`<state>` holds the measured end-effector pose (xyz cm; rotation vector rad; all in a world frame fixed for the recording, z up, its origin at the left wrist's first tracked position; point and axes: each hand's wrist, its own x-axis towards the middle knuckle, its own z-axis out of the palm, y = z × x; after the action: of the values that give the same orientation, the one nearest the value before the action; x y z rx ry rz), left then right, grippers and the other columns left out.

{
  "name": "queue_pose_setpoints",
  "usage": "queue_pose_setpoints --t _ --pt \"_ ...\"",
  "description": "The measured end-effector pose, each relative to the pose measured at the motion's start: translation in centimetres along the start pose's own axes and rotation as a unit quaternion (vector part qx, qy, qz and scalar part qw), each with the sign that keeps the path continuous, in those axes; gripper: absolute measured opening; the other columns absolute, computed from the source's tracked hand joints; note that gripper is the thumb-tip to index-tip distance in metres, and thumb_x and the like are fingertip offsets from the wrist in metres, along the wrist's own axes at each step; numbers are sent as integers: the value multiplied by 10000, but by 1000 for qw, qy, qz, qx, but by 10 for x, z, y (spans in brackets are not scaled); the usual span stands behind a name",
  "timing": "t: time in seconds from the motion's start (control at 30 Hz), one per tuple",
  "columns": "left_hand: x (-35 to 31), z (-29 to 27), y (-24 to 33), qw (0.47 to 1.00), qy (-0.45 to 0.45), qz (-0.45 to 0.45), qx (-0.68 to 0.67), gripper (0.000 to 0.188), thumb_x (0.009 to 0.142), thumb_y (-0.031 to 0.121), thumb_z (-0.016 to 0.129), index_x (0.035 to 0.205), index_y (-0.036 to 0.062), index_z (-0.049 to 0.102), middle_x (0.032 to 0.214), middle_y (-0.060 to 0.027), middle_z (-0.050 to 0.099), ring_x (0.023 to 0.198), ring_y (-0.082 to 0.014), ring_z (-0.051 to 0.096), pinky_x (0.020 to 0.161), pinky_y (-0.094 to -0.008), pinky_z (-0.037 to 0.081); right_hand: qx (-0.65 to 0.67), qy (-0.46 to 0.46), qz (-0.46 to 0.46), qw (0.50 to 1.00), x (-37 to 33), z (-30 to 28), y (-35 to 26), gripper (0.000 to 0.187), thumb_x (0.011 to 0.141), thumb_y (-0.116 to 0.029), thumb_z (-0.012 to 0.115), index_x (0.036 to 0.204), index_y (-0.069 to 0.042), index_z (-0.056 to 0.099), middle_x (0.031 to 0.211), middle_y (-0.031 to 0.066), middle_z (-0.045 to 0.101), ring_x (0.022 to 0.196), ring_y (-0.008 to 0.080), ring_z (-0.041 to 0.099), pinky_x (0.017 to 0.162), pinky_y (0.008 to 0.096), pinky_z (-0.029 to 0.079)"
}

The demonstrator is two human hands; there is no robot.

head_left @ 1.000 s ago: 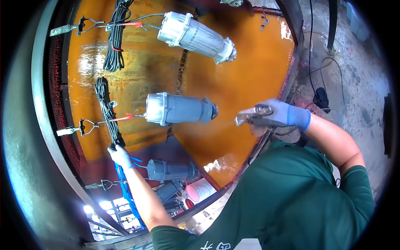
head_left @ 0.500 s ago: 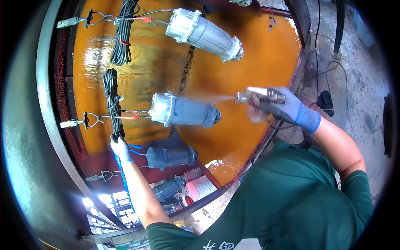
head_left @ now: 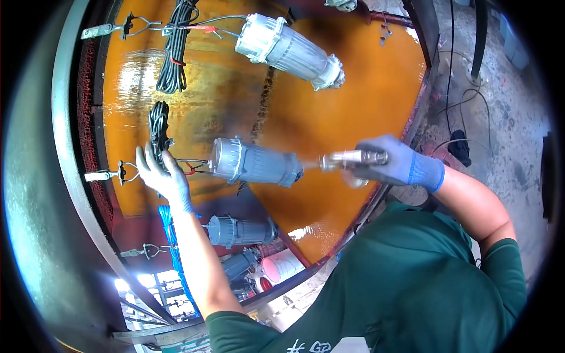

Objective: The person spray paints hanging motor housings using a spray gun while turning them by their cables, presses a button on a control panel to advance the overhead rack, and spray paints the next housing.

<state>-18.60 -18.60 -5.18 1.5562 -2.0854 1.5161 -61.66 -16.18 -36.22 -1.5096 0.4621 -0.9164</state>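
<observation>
While the broad orange panel (head_left: 365, 88) glows behind everything, glossy and wet-looking, a green shirt (head_left: 406, 282) fills the lower right and grey concrete floor (head_left: 500, 112) runs up beyond it. Now the grey pumps: upper pump (head_left: 288, 50), lower pump (head_left: 241, 231), and between them the middle pump (head_left: 253, 163), set in front of the panel with its narrower end facing the spray.

On to the hands, both gloved! The right hand (head_left: 391, 162) is wrapped firmly round its tool; the trigger finger is hard to make out. The left hand (head_left: 165, 176) is spread wide, fingers splayed, gripping nothing that shows. And that tool is a metal spray gun (head_left: 356, 159), its nozzle near the middle pump's end, not touching, faint mist between. Good spraying here, I'd judge, wants a steady gap, level strokes at one pace, each overlapping the last, and changes of angle so the ribs and flange aren't missed.

Down to the black cable bundle (head_left: 158, 120), right at the left fingers; whether they touch it, I can't tell. Steering the pump by that cable looks wiser than handling the freshly sprayed casing, with the glove well clear of the mist. Smallest of all, the hook (head_left: 122, 172), just left of that hand: a gentle turn should spare it any swinging.
</observation>
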Motion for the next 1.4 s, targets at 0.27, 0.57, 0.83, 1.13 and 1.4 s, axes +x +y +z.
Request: queue_pose_setpoints --t 0.27,0.57,0.83,1.13,1.4 --pt "39 58 -73 949 -174 -190 -180 594 1081 395 598 1522 1 544 1343 -273 569 853 -291 723 713 -353 625 76 46 108 990 5 13 28 261 957 -271 744 1055 -31 716 873 119 770 801 216 748 756 369 582" --pt "33 48 -35 947 -151 -176 -221 574 1068 291 639 1505 -62 523 1350 -277 553 924 -268 722 800 -372 605 42 1 110 993 -15 11 55 262 952 -266 758 1051 -27 711 898 156 755 816 255 754 758 377 578" --pt "29 36 -11 911 -113 -203 -340 586 1089 179 616 1561 -108 420 1457 -255 523 975 -243 731 824 -345 604 -88 -32 137 986 -29 -9 50 216 937 -220 777 1013 -44 679 887 177 722 808 330 726 751 400 566" --pt "19 20 7 908 -88 -228 -339 578 1106 149 589 1581 -108 383 1475 -253 548 1092 -251 704 953 -348 576 -77 -41 81 993 -36 1 52 218 915 -233 801 975 -50 699 868 165 731 793 297 742 726 393 562" --pt "11 11 12 901 -99 -247 -344 572 1113 169 589 1577 -105 395 1484 -257 559 1237 -272 658 1068 -367 533 -39 15 44 998 -16 -8 36 219 902 -220 810 970 -56 681 894 171 732 794 360 727 721 449 562"
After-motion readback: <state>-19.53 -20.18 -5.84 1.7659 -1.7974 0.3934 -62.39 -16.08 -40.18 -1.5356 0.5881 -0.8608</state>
